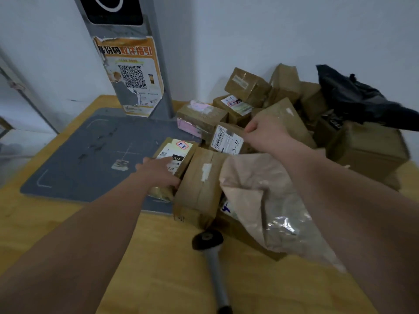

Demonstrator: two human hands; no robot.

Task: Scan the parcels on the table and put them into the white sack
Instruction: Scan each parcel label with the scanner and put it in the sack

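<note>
Now: L hand grip round labelled box, R hand grip on brown parcel, scanner nearby

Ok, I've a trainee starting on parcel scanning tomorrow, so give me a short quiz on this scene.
1. Fill in: the scanner lies on the ____.
2. True or false: the left hand holds a box on the grey mat.
3. The right hand grips: A the scanner, B a labelled parcel, C the black bag.
Key: 1 table; 2 true; 3 B.
</note>
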